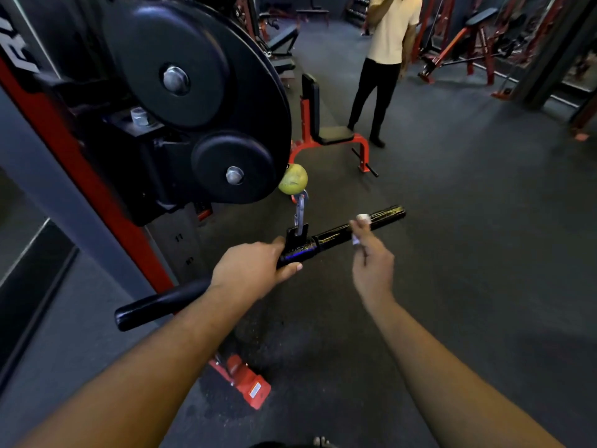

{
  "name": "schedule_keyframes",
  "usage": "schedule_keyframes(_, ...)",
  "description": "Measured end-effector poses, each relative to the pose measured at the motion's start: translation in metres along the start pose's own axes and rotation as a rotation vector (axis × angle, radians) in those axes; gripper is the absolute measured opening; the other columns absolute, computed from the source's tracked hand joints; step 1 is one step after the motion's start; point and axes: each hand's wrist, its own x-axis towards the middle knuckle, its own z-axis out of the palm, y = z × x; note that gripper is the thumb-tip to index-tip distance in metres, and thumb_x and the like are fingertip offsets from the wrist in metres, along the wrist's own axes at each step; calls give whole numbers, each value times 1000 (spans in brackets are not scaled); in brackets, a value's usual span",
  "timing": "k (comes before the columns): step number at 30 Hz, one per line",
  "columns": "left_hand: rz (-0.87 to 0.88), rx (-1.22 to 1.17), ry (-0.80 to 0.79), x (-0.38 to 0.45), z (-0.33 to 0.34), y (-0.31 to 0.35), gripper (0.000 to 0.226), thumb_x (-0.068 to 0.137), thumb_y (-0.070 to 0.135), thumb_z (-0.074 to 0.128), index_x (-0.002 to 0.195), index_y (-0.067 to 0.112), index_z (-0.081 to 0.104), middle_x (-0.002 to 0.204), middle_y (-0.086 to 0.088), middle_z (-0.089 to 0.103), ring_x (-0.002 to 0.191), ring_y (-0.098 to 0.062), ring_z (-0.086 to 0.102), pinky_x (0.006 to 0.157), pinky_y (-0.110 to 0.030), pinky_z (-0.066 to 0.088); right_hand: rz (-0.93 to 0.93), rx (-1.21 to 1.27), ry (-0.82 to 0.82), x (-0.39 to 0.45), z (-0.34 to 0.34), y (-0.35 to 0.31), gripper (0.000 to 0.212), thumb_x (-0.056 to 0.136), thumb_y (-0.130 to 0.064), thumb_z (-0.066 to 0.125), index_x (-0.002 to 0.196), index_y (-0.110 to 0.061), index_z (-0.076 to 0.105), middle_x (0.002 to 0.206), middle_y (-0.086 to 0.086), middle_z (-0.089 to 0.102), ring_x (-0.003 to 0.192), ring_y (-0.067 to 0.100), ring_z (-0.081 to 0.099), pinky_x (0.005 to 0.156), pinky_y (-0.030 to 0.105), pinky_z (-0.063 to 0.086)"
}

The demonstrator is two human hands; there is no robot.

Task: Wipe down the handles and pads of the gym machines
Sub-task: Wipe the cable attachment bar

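The left hand [255, 270] grips the black cable bar [326, 237] near its centre clip, steadying it; the right hand [371, 257] pinches a small white cloth [362, 218] against the bar's right grip — best wrapped fully around, then stroked outward to the end

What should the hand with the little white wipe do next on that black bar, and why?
Probably slide the white wipe outward along the bar toward its far end. The right hand pinches it against the bar's right half, the end beyond looks unwiped, and the left hand grips the bar near the clip, steadying it.
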Motion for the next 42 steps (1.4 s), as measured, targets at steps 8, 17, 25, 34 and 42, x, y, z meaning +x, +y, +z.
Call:
schedule_keyframes(8,-10,8,8,-1,3,3,62,97,75,35,137,29,47,83,7,55,78,-19,67,61,-35,55,111,-279,-9,76,-56,47,51,92,10,44,138,-4,60,146,11,56,142,24,46,118,25,30)
schedule_keyframes(17,6,60,57,2,-1,-5,57,98,74,36,131,29,49,85,4,62,77,-20,68,57,-34,50,-221,-250,-327,62,-37,20,53,88,13,52,131,-14,68,138,3,64,133,18,55,118,34,37)
schedule_keyframes(25,-2,12,58,4,3,0,59,98,74,36,134,27,48,85,5,60,78,-19,68,55,-33,46,16,-460,-202,73,-39,32,51,90,7,52,134,-15,65,143,8,60,135,28,54,114,35,38)
schedule_keyframes(34,-21,52,50,12,-1,-4,56,99,71,41,133,27,49,87,3,60,82,-22,68,57,-34,43,-214,-11,-179,20,-9,-24,55,90,15,51,137,-12,63,138,1,62,128,14,59,113,24,40)
schedule_keyframes(42,-10,10,50,12,4,2,59,98,73,38,134,27,48,92,2,65,82,-22,68,59,-35,49,-25,-250,-155,36,-1,-12,51,93,9,51,136,-16,62,138,3,63,130,22,57,113,34,42)
